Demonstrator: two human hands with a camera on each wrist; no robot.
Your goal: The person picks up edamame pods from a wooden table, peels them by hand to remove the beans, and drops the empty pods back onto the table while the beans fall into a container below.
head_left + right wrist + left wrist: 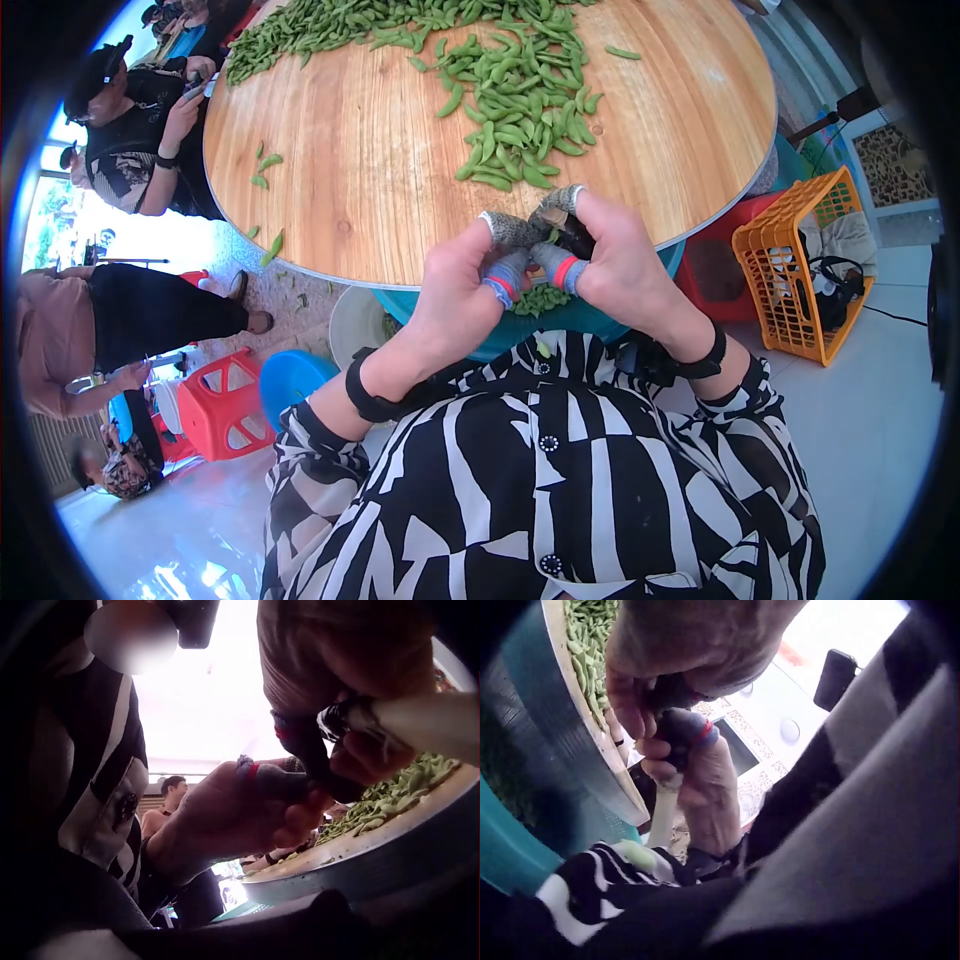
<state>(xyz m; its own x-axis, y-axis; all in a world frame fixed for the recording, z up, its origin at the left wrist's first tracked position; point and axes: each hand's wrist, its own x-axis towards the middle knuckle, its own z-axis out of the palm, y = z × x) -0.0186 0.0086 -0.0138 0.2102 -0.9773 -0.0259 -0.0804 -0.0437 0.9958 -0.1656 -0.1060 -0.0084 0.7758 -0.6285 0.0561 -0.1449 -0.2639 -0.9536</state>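
My left hand [455, 285] and right hand [635, 260] meet at the table's near edge, grey knitted covers on their thumbs and index fingers. The right hand grips a slim tool whose pale handle [439, 727] sticks out below its fingers; the working end is hidden. Between the fingertips a bit of green pod [553, 236] shows, pinched by the left hand and mostly covered. Just beyond them, green soybean pods [520, 120] lie heaped on the round wooden table [330, 170]. Below the hands, a teal basin [400, 305] holds small green pieces [545, 299].
An orange crate [800, 265] with a bag stands at the right, by a red stool [715, 265]. A whitish bucket [355, 325], blue stool [295, 382] and red stool [225, 405] are at the left. Other people [140, 130] are around the left side.
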